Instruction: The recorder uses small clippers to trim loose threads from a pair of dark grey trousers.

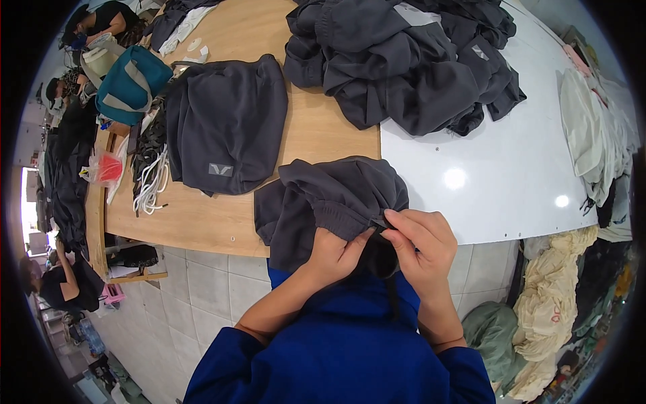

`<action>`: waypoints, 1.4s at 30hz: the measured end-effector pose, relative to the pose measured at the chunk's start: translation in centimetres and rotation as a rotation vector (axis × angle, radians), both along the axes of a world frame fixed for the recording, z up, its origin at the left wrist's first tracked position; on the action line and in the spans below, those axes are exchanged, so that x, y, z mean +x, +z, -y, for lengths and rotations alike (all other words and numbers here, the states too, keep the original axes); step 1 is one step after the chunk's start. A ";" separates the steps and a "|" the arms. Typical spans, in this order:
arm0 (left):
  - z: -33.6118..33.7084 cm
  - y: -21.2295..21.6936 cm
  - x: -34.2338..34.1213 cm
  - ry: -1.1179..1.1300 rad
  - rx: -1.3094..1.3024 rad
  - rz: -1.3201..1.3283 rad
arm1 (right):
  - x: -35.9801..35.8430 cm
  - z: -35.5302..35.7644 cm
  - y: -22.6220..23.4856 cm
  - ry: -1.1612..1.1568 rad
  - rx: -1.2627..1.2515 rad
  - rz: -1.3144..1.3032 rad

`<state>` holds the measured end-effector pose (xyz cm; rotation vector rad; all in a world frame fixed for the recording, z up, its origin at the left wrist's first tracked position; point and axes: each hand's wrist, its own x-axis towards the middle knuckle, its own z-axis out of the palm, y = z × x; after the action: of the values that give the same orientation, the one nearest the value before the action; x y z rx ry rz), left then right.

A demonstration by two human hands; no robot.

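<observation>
A dark grey garment (343, 178) with a gathered elastic waistband lies bunched at the table's near edge, partly hanging over it. My left hand (334, 256) is closed on the waistband, its fingers tucked inside the opening and its thumb at the edge. Just to the right, my right hand (425, 246) pinches the same edge between thumb and forefinger. A small dark bit shows between the two hands; I cannot make out what it is. The garment's lower part is hidden behind my left hand.
A folded dark grey garment (225, 124) lies left of centre, near white cords (153, 185) and a teal bag (134, 84). A large dark grey garment heap (397, 64) covers the back. Cream cloth (555, 296) is piled at right. People (60, 283) work at far left.
</observation>
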<state>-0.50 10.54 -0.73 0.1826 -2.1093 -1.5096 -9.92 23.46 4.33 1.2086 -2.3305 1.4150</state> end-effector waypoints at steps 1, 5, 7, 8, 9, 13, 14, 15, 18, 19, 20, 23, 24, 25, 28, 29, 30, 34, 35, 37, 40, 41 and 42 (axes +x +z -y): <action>0.1 0.2 0.0 -0.018 -0.019 -0.009 | -0.1 0.0 -0.1 -0.011 -0.021 -0.039; 0.3 0.4 0.1 -0.054 -0.004 -0.013 | -0.1 0.0 0.0 -0.006 -0.006 -0.056; 0.3 0.3 0.1 -0.074 -0.001 -0.020 | -0.1 0.0 0.0 -0.006 -0.004 -0.080; 0.3 0.3 0.2 -0.075 0.000 -0.020 | -0.1 -0.1 0.1 -0.007 -0.004 -0.080; 0.2 0.4 0.2 -0.084 0.023 -0.017 | -0.1 -0.1 0.1 -0.008 -0.004 -0.091; 0.0 0.8 0.5 -0.113 0.097 0.033 | 0.1 -0.4 0.1 -0.022 -0.008 -0.106; 0.1 0.9 0.6 -0.113 0.097 0.033 | 0.1 -0.5 0.0 -0.023 -0.008 -0.106; 0.1 1.0 0.6 -0.128 0.122 0.045 | 0.1 -0.6 -0.2 -0.015 -0.042 -0.057; 0.1 -0.1 1.6 -0.151 0.286 0.071 | 0.4 -0.7 -0.1 -0.042 -0.116 0.148; -0.1 -0.5 2.1 -0.161 0.427 0.082 | 0.5 -0.7 -0.1 -0.080 -0.153 0.302; -0.5 -0.5 2.4 -0.163 0.427 0.082 | 0.3 -1.0 -0.4 -0.050 -0.154 0.425; -2.0 -1.3 3.8 -0.102 1.275 0.004 | -0.3 -0.8 -2.7 -0.028 -0.303 0.754; -2.2 -2.4 5.0 -0.163 1.304 0.298 | -0.7 -0.9 -3.3 0.019 -0.242 0.817; -2.3 -3.3 5.8 -0.220 1.316 0.593 | -0.8 -0.8 -3.8 0.024 -0.243 0.818; -1.1 -1.2 5.6 -0.489 1.026 0.705 | -0.9 -0.4 -5.8 -0.022 -0.182 0.835; -0.3 -0.6 5.7 -0.606 0.959 0.726 | -0.9 -0.1 -5.9 -0.018 -0.181 0.840; 0.3 -0.2 5.6 -0.729 0.890 0.745 | -0.9 0.0 -6.1 -0.041 -0.008 0.792; 4.0 0.8 1.8 -0.110 0.587 0.285 | -0.1 0.8 -7.6 -0.112 0.298 0.559; 5.0 0.5 0.2 0.033 0.454 0.242 | 0.2 0.9 -8.2 -0.107 0.306 0.510; 6.9 -0.4 -1.8 0.097 0.096 0.406 | 0.9 1.0 -7.8 -0.120 0.305 0.539; 7.6 -3.9 -4.2 0.174 -0.450 0.463 | 1.3 0.4 -8.9 -0.113 0.184 0.499; 7.2 -4.4 -5.0 0.266 -0.771 0.401 | 1.2 0.1 -9.3 -0.117 0.182 0.483; 6.7 -4.9 -5.3 0.282 -0.796 0.429 | 1.2 -0.2 -9.5 -0.121 0.180 0.468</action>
<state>-5.81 3.80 -5.63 0.5073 -2.7037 -0.4179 -8.76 23.65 -5.14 0.8186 -2.8365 1.6132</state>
